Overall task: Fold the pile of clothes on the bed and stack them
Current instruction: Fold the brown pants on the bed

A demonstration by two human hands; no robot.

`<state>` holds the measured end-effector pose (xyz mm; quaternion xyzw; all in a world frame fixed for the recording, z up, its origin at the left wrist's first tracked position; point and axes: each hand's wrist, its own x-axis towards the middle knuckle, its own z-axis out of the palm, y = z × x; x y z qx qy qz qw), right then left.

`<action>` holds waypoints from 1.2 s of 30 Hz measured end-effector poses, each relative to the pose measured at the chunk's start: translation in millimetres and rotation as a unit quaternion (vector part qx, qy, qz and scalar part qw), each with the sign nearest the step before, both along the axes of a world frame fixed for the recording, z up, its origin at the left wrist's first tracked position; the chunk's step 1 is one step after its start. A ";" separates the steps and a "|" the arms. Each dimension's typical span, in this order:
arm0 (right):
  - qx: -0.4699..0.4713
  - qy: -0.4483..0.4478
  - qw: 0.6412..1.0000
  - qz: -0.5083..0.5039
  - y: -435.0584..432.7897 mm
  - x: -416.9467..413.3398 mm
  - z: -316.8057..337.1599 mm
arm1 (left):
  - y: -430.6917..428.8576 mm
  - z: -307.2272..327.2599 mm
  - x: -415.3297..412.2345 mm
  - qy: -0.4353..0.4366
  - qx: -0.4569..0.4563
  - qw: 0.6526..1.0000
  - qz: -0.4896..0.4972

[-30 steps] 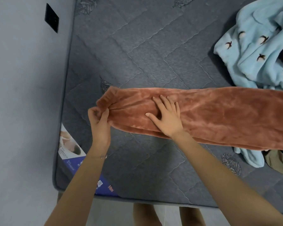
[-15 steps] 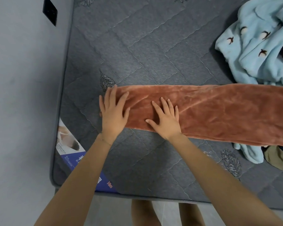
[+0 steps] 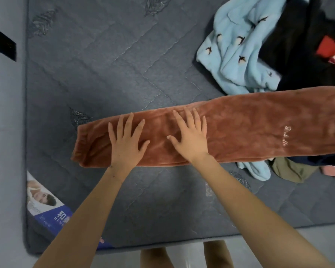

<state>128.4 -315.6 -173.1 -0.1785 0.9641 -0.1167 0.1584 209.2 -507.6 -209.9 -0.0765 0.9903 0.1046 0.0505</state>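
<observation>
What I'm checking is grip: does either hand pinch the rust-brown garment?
No, the left hand and right hand both lie flat with straight fingers on the rust-brown garment.

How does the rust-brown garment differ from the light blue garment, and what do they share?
The rust-brown garment is nearly plain; the light blue garment has dark bird motifs. The rust-brown garment lies flat in a long strip; the light blue garment is crumpled. The left hand and right hand press the rust-brown garment; neither touches the light blue garment. Both look fleecy and lie on the mattress.
</observation>
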 end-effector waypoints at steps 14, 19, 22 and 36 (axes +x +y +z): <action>0.023 0.035 0.996 -0.077 226.8 -77.7 42.7 | 212.9 35.4 -112.2 0.026 0.006 0.997 -0.078; 0.025 0.061 0.995 -0.072 300.4 -114.3 59.3 | 287.3 46.8 -153.0 0.014 0.007 0.994 -0.105; 0.006 0.107 0.992 -0.067 333.3 -135.9 70.8 | 326.6 54.2 -175.8 0.022 0.017 0.992 -0.125; 0.051 0.023 0.989 -0.140 441.0 -202.9 78.4 | 427.1 56.0 -231.2 0.044 -0.013 0.963 -0.266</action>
